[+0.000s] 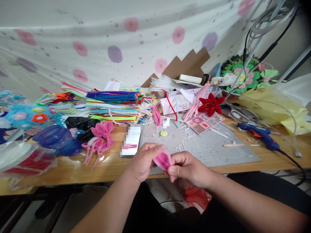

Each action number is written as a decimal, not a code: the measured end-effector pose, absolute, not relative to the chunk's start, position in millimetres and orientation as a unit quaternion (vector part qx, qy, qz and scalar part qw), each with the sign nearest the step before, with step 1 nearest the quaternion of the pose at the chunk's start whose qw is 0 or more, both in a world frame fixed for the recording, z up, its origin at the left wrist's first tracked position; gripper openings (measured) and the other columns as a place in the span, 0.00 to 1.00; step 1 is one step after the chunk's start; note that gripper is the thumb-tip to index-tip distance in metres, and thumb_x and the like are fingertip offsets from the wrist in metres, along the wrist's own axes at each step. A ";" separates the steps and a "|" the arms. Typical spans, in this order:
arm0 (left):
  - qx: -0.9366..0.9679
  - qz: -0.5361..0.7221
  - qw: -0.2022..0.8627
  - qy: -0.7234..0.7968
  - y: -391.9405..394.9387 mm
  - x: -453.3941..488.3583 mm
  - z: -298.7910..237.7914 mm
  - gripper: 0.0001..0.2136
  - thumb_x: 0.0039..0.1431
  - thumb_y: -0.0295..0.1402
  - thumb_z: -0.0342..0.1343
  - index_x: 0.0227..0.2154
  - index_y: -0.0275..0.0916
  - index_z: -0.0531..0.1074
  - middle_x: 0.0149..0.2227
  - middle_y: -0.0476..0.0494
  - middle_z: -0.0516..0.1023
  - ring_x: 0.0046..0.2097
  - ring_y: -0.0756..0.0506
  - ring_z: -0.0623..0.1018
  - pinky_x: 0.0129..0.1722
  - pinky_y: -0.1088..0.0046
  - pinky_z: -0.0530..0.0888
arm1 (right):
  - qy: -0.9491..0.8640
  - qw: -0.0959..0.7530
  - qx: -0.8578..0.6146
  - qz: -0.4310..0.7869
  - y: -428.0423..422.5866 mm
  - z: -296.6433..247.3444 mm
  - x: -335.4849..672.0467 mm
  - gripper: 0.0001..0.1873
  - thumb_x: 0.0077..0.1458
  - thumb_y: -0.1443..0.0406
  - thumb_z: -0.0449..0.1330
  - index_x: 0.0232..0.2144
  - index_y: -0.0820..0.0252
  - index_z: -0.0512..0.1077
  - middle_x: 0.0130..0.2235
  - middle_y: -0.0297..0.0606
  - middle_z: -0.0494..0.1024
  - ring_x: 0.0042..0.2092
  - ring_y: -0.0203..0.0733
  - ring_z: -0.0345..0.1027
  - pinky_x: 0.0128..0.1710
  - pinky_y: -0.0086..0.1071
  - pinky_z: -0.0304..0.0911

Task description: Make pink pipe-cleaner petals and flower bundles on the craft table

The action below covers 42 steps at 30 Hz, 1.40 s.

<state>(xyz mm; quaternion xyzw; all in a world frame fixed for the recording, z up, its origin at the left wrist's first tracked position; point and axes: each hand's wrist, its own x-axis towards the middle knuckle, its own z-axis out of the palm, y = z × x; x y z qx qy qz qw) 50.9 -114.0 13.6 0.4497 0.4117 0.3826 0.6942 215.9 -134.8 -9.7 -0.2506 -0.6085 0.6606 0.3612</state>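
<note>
I find the pink petal (163,160) at the lower centre of the frame, grasped from both sides. The left hand (145,161) pinches its upper left edge; the right hand (187,168) pinches its lower right tip. I judge the step to be shaping; the next move calls for a firm right pinch and light left pressure. Beyond lie the grey mat (206,150), right of centre, the phone (132,139), left of centre, and the glue gun (263,136), far right.

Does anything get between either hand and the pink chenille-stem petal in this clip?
Nothing visible does: the left hand and right hand both pinch the pink chenille-stem petal directly. The yellow coil lies beyond, on the gray mat.
</note>
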 end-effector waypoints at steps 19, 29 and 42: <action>0.627 0.355 0.559 0.410 -120.6 34.6 24.8 0.17 0.53 0.46 0.55 0.20 0.36 0.68 0.19 0.53 0.60 0.23 0.53 0.59 0.22 0.76 0.55 | -0.575 0.381 -0.265 0.674 -136.8 -13.1 211.2 0.20 0.50 0.54 0.61 0.18 0.65 0.70 0.19 0.31 0.69 0.22 0.28 0.58 0.25 0.25 0.53; 0.536 0.449 0.558 0.447 -137.9 43.4 3.4 0.09 0.55 0.35 0.55 0.24 0.37 0.65 0.21 0.55 0.61 0.23 0.54 0.61 0.23 0.79 0.60 | -0.556 0.405 -0.292 0.664 -135.5 -12.8 210.1 0.19 0.50 0.55 0.61 0.19 0.64 0.69 0.18 0.28 0.65 0.21 0.27 0.50 0.23 0.24 0.47; 0.621 0.435 0.396 0.518 -142.6 45.5 9.0 0.04 0.50 0.31 0.55 0.22 0.39 0.72 0.22 0.50 0.71 0.25 0.49 0.69 0.25 0.76 0.66 | -0.594 0.415 -0.302 0.619 -134.8 -20.2 209.0 0.20 0.50 0.53 0.60 0.19 0.64 0.69 0.20 0.30 0.66 0.24 0.29 0.54 0.27 0.26 0.50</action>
